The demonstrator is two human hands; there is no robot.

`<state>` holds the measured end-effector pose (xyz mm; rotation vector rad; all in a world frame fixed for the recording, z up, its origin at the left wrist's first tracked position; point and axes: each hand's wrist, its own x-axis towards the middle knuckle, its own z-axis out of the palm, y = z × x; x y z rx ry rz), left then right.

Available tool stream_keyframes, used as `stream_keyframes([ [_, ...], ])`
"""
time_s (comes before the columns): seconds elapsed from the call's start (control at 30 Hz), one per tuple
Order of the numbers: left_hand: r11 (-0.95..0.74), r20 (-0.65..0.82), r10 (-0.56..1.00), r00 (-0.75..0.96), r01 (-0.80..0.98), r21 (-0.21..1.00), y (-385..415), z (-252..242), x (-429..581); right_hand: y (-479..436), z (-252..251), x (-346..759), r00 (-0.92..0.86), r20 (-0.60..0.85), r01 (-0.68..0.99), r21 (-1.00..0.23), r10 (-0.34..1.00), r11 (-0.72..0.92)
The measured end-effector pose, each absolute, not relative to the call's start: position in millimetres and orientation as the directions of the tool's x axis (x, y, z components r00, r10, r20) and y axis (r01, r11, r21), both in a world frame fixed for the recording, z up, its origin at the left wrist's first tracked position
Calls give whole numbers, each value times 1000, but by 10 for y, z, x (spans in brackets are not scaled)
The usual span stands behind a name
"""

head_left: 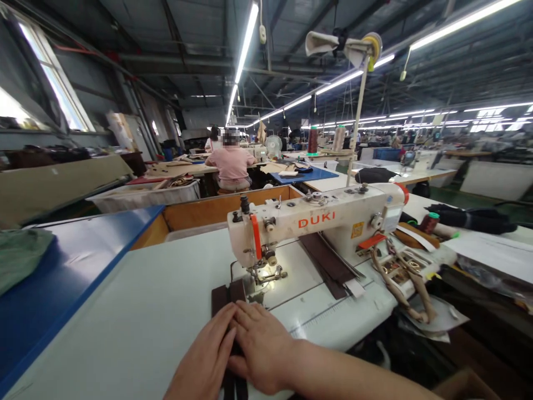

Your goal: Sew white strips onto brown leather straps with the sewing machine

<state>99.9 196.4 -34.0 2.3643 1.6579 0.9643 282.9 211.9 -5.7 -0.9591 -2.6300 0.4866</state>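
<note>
On the white sewing table (137,311), a dark strap (227,297) is running lengthwise toward the presser foot (266,275). Both the left hand (206,358) and right hand (260,344) are pressing it flat, fingers together, the needle lying just beyond the fingertips.

"DUKI" in orange letters on the white sewing machine (328,222)

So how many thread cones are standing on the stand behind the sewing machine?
2: a dark maroon cone left of the pole, and a beige cone beside it. Others may be hidden farther back.
</note>
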Motion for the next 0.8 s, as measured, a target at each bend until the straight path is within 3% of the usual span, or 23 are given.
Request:
stream_keyframes([
  [0.17,-517,427,806,411,839,169,2263,-592,985,2111,-96,3267,-598,237,721,-259,766,643],
  [0.33,-526,412,785,462,849,50,2437,-703,833,2178,-121,3608,-493,247,841,-112,835,530],
  [0.5,-538,445,763,469,842,35,2559,-728,754,2228,-131,3682,-491,267,854,-40,829,519],
  [0.8,-522,411,805,427,839,151,2595,-923,527,2263,-170,3754,-514,301,851,68,803,520],
])
